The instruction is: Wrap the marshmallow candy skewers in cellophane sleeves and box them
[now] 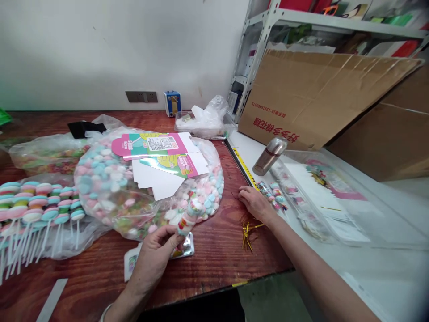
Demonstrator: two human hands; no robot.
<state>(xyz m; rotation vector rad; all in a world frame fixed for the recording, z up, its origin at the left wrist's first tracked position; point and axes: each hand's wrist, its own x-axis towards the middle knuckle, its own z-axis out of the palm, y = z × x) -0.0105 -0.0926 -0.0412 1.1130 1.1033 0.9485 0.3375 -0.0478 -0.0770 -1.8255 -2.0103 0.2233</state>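
Note:
My left hand [157, 248] pinches a marshmallow skewer [188, 219] in a clear printed wrapper, pastel pieces stacked upright above the fingers. At the table's right edge is my right hand [256, 203], its fingers curled together. A thin dark strand shows at those fingertips, too fine to name. Gold twist ties [247, 237] lie on the wood just below the right hand. Beyond that hand, wrapped marshmallow skewers [276, 192] rest on the white surface. Beneath the left hand a silvery printed packet [189, 245] is partly hidden.
A large bag of pastel marshmallows [97, 179] carries flattened printed boxes [161, 154]. Unwrapped marshmallow skewers [43, 201] are piled at left. A metal flask [270, 155], a clear plastic tray [355, 237] and a big carton [321, 98] stand right. A clear tub [179, 121] sits behind.

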